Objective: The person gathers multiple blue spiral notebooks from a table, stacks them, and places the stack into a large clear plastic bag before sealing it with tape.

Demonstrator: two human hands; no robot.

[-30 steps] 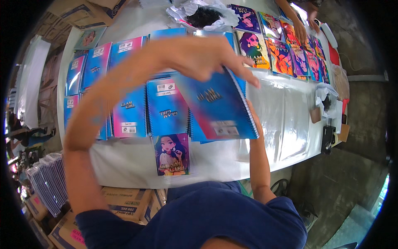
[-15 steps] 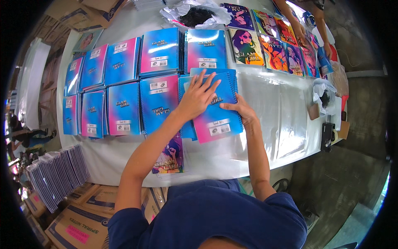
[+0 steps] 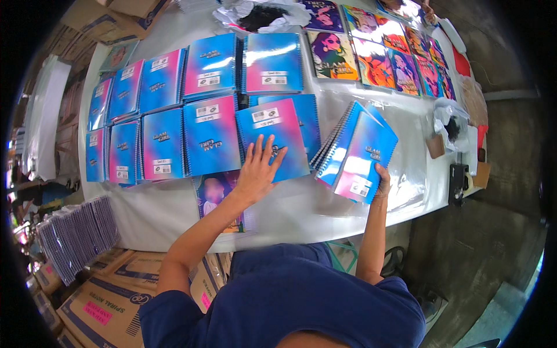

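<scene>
My left hand [image 3: 260, 169] lies with spread fingers on a blue and pink spiral notebook [image 3: 278, 142], tilted on top of another blue notebook at the front row's right end. In my right hand [image 3: 381, 182] are several blue and pink spiral notebooks [image 3: 362, 153], gripped at their lower right edge and fanned apart, coils toward the left. They are held at the right of the left hand's pile, apart from it. Two rows of similar notebook stacks [image 3: 212, 136] stretch to the left. Partly beneath the front row sits a purple illustrated notebook [image 3: 217, 194].
Colourful illustrated notebooks [image 3: 333, 55] stand in rows at the far right. A white bag with black contents [image 3: 259, 18] is at the back. Clear plastic [image 3: 406, 174] covers the table's right side. Cardboard boxes [image 3: 104, 310] and a wrapped notebook bundle [image 3: 78, 238] stand at the left.
My right hand has carried several notebooks rightward off the pile, and they have fanned out. My left hand has moved down and left, onto a notebook there. The other person's arms have mostly left the view.
</scene>
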